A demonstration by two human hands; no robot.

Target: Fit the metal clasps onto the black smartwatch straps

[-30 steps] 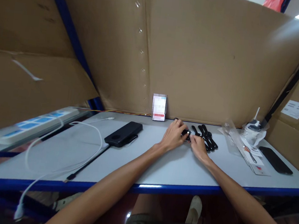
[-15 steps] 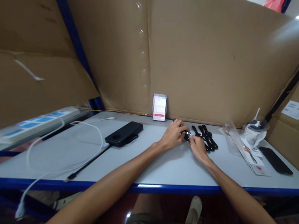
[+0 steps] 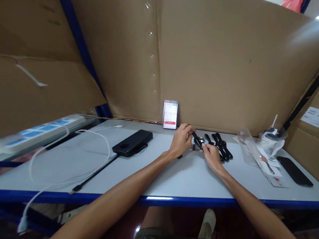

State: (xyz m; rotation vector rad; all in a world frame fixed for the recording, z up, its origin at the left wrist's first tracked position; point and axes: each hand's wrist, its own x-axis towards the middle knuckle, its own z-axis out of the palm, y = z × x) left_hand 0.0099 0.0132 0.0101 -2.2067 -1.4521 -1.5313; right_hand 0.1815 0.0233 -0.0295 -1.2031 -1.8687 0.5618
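A black watch [image 3: 198,140] with a shiny middle is held between my two hands just above the back of the table. My left hand [image 3: 180,140] is curled, its fingertips at the upper strap end. At the lower end, my right hand [image 3: 212,156] pinches the watch between thumb and fingers. Small shiny and dark bits show under my left hand, too small to name. Several more black watches [image 3: 219,146] lie side by side, just beyond my right hand and partly hidden by it.
A phone [image 3: 170,115] with a lit screen leans on the cardboard back wall. Left are a black power bank [image 3: 132,142], white cable [image 3: 107,148] and power strip [image 3: 43,131]. Right are plastic packets [image 3: 266,166], a lidded cup [image 3: 271,138] and a dark phone [image 3: 294,171].
My left hand has drawn back slightly to the left, uncovering more of the watch. My right hand keeps its pinch in nearly the same place.
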